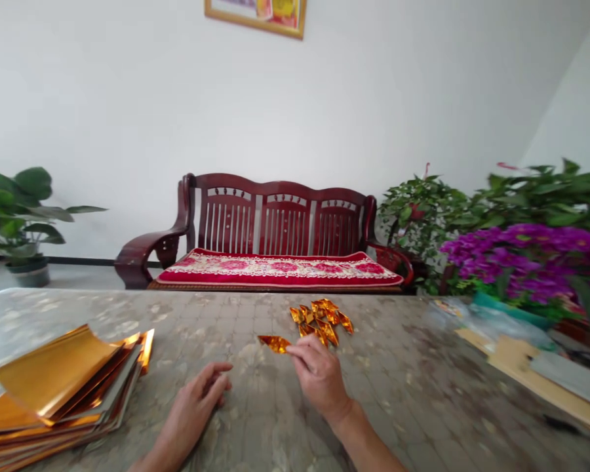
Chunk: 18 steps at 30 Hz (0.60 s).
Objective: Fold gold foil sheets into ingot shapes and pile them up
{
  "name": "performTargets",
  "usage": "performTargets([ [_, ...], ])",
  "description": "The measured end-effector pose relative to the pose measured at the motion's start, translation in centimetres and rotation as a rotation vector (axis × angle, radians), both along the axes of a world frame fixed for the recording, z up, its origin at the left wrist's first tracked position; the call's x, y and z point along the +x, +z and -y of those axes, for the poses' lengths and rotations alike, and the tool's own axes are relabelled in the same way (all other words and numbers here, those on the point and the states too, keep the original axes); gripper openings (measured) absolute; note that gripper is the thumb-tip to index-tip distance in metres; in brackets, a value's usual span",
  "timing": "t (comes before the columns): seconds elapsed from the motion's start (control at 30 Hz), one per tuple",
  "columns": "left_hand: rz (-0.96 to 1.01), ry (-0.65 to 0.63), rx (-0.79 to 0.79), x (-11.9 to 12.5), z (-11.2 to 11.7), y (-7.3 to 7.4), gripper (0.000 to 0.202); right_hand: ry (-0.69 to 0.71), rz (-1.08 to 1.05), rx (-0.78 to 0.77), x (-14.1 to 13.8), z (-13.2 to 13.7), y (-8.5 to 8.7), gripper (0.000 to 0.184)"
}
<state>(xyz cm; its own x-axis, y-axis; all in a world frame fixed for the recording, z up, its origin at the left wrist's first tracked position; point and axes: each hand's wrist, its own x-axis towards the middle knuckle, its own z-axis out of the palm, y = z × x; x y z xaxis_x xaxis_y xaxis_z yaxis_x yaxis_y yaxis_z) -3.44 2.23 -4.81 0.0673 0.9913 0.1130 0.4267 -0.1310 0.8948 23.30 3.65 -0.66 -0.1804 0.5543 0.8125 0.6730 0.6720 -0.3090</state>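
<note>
My right hand (318, 375) pinches one end of a folded gold foil piece (274, 343) just above the table (255, 314). Behind it lies a small heap of several folded gold foil pieces (322, 321). My left hand (196, 401) rests on the tabletop, fingers loosely curled and apart, holding nothing. A stack of gold foil sheets (59, 387) lies at the table's left front, a short way left of my left hand.
A dark red wooden bench (270, 229) with a red floral cushion stands behind the table. Purple flowers (526, 252) and green plants fill the right; a potted plant (19, 216) stands far left. Plastic wrap, paper and flat items lie on the table's right side (521, 354).
</note>
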Motion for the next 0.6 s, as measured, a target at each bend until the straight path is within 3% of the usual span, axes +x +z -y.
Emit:
performTargets([
  [0.13,-0.074,-0.016,0.025,-0.1,-0.2,-0.9,0.037,-0.175,-0.093,0.012,3.6,-2.3,0.0,0.020],
  [0.37,-0.234,-0.104,0.059,0.0,0.2,0.0,0.026,-0.531,-0.172,-0.040,10.7,-4.5,-1.7,0.027],
  [0.6,-0.274,-0.157,0.066,0.0,0.0,0.1,0.026,-0.714,-0.021,-0.142,12.6,-3.7,-3.7,0.027],
])
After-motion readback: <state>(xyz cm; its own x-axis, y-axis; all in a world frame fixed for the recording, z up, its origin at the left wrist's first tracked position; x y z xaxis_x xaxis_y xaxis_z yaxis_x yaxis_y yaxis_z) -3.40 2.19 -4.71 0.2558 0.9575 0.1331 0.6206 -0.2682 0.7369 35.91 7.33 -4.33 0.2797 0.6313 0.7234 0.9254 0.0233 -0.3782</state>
